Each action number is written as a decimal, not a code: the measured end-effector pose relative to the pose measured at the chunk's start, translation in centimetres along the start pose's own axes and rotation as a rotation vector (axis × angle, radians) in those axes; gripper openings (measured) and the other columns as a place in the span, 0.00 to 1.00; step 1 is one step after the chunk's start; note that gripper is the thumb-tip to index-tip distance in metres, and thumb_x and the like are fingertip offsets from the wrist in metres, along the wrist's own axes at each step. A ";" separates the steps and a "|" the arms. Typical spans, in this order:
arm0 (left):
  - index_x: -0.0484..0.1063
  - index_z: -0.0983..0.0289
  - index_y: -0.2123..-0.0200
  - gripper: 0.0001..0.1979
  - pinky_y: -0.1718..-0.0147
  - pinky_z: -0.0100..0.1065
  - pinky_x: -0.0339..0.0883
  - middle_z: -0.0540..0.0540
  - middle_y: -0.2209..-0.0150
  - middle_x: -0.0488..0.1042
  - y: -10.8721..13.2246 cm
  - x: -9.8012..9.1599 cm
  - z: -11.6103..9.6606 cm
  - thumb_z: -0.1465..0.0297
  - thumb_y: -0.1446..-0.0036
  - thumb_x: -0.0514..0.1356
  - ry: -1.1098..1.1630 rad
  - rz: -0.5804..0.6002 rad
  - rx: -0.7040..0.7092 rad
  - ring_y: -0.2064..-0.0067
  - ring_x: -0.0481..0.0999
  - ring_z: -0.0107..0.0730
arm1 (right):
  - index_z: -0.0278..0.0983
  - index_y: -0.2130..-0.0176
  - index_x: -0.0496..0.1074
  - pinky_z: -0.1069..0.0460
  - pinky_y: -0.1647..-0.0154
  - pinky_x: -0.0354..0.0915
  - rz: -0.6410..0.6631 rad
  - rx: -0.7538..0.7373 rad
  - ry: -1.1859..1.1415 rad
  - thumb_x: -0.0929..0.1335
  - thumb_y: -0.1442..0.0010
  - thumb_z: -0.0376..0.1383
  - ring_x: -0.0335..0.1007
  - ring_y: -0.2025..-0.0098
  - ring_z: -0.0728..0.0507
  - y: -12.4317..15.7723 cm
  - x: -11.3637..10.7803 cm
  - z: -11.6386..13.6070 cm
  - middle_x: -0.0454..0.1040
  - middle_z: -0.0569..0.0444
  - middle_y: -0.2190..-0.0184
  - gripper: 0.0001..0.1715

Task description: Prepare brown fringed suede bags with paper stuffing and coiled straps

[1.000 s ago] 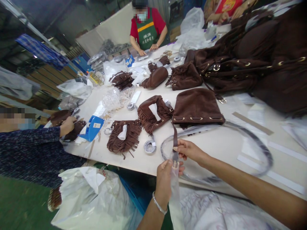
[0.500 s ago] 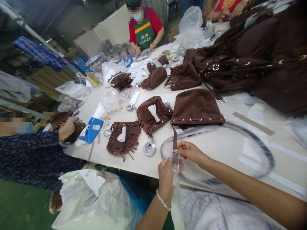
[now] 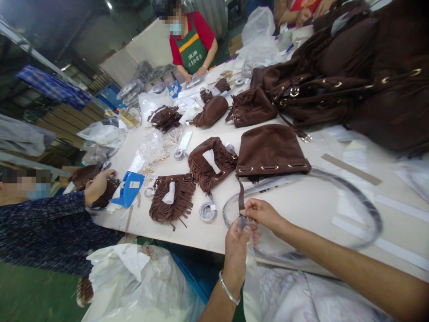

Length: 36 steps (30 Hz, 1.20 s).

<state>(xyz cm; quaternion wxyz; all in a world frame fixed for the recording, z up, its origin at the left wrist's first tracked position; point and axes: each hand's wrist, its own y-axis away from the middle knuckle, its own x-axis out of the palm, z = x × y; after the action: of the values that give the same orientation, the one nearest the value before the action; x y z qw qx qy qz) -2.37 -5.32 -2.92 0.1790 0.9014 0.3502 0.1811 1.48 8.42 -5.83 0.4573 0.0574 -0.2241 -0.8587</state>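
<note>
At six o'clock, a clear plastic sleeve hangs past the table edge, its top pinched between the thumb and fingers of the left hand. Just beyond, a brown strap is gripped between the thumb and forefinger of the right hand; its lower end is hidden by fingers and plastic. From the hands, the strap is run up to the brown bag, laid at one o'clock on the white table. If the thin plastic were tugged hard, it could be creased or split; if the pinch were loosened, the strap could be lost from the fingertips. Were the strap overpulled, the bag could be dragged nearer. A plastic-wrapped loop is crossed by the right forearm, toward three o'clock, and might be snagged by a sleeveless sweep of it. Fringed bags are set at ten and eleven o'clock; farther off at eleven, a co-worker is seen.
</note>
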 end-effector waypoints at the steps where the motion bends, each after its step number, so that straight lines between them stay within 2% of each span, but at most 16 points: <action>1: 0.67 0.66 0.47 0.23 0.70 0.30 0.66 0.58 0.61 0.76 -0.1 0.0 0.2 0.61 0.43 0.59 -0.049 -0.005 0.010 0.68 0.74 0.31 | 0.37 0.74 0.65 0.56 0.77 0.54 0.007 0.008 0.001 0.71 0.53 0.41 0.60 0.78 0.51 0.0 0.0 0.1 0.66 0.61 0.83 0.13; 4: 0.62 0.64 0.42 0.26 0.68 0.33 0.67 0.59 0.59 0.76 -0.5 -0.3 0.5 0.63 0.42 0.58 -0.314 -0.085 0.095 0.69 0.74 0.33 | 0.37 0.74 0.65 0.56 0.78 0.53 0.016 0.019 0.001 0.71 0.54 0.43 0.60 0.78 0.51 0.0 0.0 0.7 0.66 0.61 0.83 0.15; 7: 0.57 0.62 0.37 0.29 0.54 0.39 0.66 0.63 0.48 0.72 -0.6 -0.5 0.5 0.66 0.41 0.56 -0.591 -0.193 0.233 0.56 0.74 0.41 | 0.37 0.74 0.64 0.56 0.78 0.52 0.010 0.006 0.004 0.71 0.55 0.44 0.59 0.78 0.51 -0.1 -0.1 1.1 0.66 0.60 0.83 0.16; 9: 0.55 0.62 0.36 0.30 0.52 0.40 0.64 0.64 0.44 0.69 -0.7 -0.4 0.5 0.67 0.41 0.56 -0.626 -0.203 0.249 0.52 0.73 0.43 | 0.37 0.75 0.64 0.55 0.77 0.51 0.002 -0.005 0.017 0.71 0.54 0.44 0.59 0.78 0.51 -0.1 -0.3 1.2 0.66 0.61 0.83 0.16; 12: 0.56 0.63 0.37 0.31 0.60 0.37 0.69 0.63 0.47 0.70 -1.3 0.0 0.3 0.65 0.43 0.58 -0.436 -0.160 0.143 0.62 0.74 0.37 | 0.36 0.75 0.64 0.55 0.76 0.52 0.006 -0.015 0.032 0.71 0.53 0.43 0.59 0.77 0.51 0.0 -0.8 1.3 0.66 0.61 0.82 0.15; 14: 0.57 0.65 0.38 0.31 0.66 0.34 0.69 0.61 0.53 0.72 -1.7 0.2 0.2 0.64 0.43 0.60 -0.243 -0.101 0.058 0.68 0.73 0.31 | 0.36 0.75 0.64 0.55 0.74 0.53 0.034 -0.010 0.020 0.70 0.53 0.42 0.60 0.76 0.51 0.2 -1.3 1.3 0.66 0.61 0.81 0.14; 17: 0.61 0.66 0.42 0.27 0.68 0.30 0.67 0.56 0.64 0.73 -2.1 0.4 -0.2 0.62 0.42 0.59 -0.047 0.017 -0.005 0.71 0.71 0.27 | 0.36 0.74 0.64 0.55 0.71 0.56 0.096 0.023 -0.032 0.70 0.52 0.42 0.61 0.74 0.51 0.3 -1.9 1.1 0.68 0.60 0.79 0.13; 20: 0.63 0.66 0.44 0.24 0.70 0.29 0.65 0.53 0.68 0.72 -2.3 0.4 -0.5 0.62 0.40 0.58 -0.006 0.058 -0.008 0.72 0.71 0.26 | 0.36 0.74 0.64 0.54 0.69 0.58 0.165 0.034 -0.091 0.69 0.51 0.42 0.62 0.76 0.51 0.1 -1.9 0.6 0.68 0.60 0.80 0.14; 26: 0.65 0.66 0.46 0.22 0.72 0.27 0.64 0.52 0.70 0.72 -3.3 0.4 -0.9 0.64 0.42 0.60 0.027 0.046 -0.012 0.75 0.70 0.24 | 0.37 0.74 0.61 0.52 0.73 0.61 0.349 -0.049 -0.146 0.67 0.45 0.47 0.66 0.82 0.48 -0.5 -1.7 -0.3 0.66 0.61 0.84 0.17; 29: 0.69 0.67 0.51 0.18 0.71 0.28 0.65 0.53 0.70 0.74 -3.8 0.6 -1.6 0.64 0.43 0.61 0.028 0.059 0.012 0.74 0.71 0.25 | 0.36 0.69 0.65 0.52 0.68 0.63 0.313 -0.087 -0.064 0.64 0.41 0.51 0.69 0.76 0.48 -0.5 -2.5 -0.5 0.71 0.58 0.79 0.21; 31: 0.70 0.67 0.54 0.16 0.70 0.28 0.65 0.54 0.70 0.74 -4.1 0.6 -2.2 0.64 0.43 0.61 0.055 0.072 0.019 0.72 0.73 0.27 | 0.37 0.60 0.66 0.52 0.67 0.64 0.227 -0.066 -0.049 0.66 0.43 0.53 0.72 0.69 0.46 0.0 -2.9 -0.9 0.74 0.55 0.72 0.23; 33: 0.70 0.67 0.54 0.17 0.69 0.29 0.66 0.54 0.69 0.75 -4.6 0.6 -2.6 0.64 0.44 0.61 0.099 0.083 -0.006 0.71 0.74 0.29 | 0.38 0.53 0.63 0.52 0.67 0.65 0.157 -0.006 -0.083 0.69 0.47 0.54 0.72 0.64 0.44 0.9 -2.8 -1.7 0.75 0.53 0.66 0.30; 34: 0.70 0.66 0.54 0.17 0.69 0.29 0.66 0.54 0.69 0.75 -4.9 0.5 -2.8 0.65 0.45 0.62 0.114 0.086 -0.027 0.70 0.75 0.29 | 0.38 0.52 0.62 0.52 0.68 0.65 0.149 0.019 -0.104 0.70 0.48 0.55 0.72 0.64 0.44 1.4 -2.5 -2.3 0.74 0.52 0.66 0.32; 36: 0.69 0.66 0.54 0.17 0.70 0.29 0.66 0.55 0.68 0.76 -5.5 0.5 -3.0 0.66 0.46 0.62 0.131 0.084 -0.061 0.70 0.75 0.30 | 0.38 0.54 0.62 0.53 0.71 0.62 0.187 0.025 -0.154 0.69 0.48 0.56 0.69 0.70 0.46 2.2 -1.4 -3.5 0.72 0.55 0.71 0.31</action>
<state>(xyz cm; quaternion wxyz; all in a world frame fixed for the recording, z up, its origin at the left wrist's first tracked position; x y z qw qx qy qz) -6.52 -0.61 -2.73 0.1750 0.8957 0.3172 0.2578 5.04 7.29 -8.13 0.5160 -0.0243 -0.2738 -0.8113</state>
